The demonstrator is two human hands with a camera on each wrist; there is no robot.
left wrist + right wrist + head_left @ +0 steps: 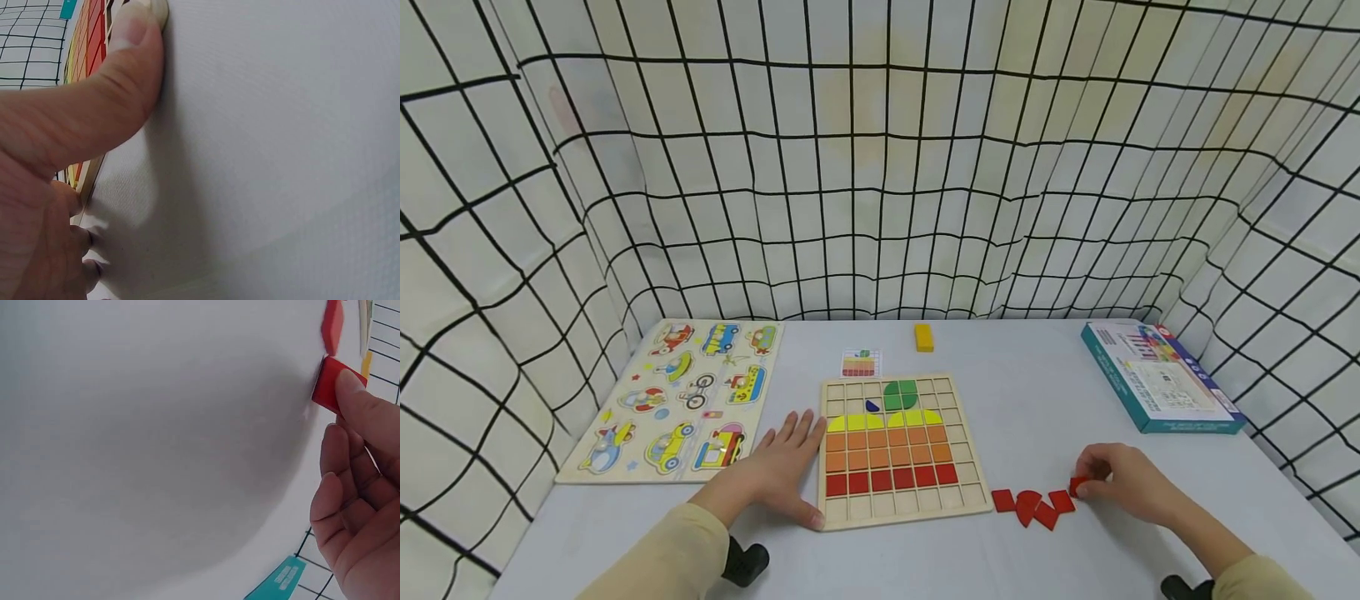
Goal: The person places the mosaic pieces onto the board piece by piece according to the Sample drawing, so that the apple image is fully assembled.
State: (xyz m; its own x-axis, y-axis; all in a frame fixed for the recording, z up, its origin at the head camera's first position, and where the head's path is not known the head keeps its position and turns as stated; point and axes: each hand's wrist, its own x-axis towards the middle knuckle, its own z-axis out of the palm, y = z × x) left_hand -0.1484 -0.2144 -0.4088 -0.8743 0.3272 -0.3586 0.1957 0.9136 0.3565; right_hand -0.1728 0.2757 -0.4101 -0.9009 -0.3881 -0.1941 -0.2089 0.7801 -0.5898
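Note:
My right hand (1123, 483) pinches a red square tile (337, 384) between thumb and fingers, at the right end of a short row of loose red pieces (1028, 506). Left of that row lies a wooden grid board (910, 510). It bears a row of red tiles (891, 479), two rows of orange tiles (887, 448), yellow rounded pieces (880, 422), green pieces (901, 395) and a small blue piece (872, 406). My left hand (786, 471) rests with spread fingers at the board's left edge, its thumb touching the near left corner.
Behind the board lie a small pattern card (861, 363) and a yellow block (923, 337). A vehicle puzzle board (647, 446) lies at the left, a teal-edged box (1165, 379) at the back right. Black netting (887, 192) hangs over white walls behind the table.

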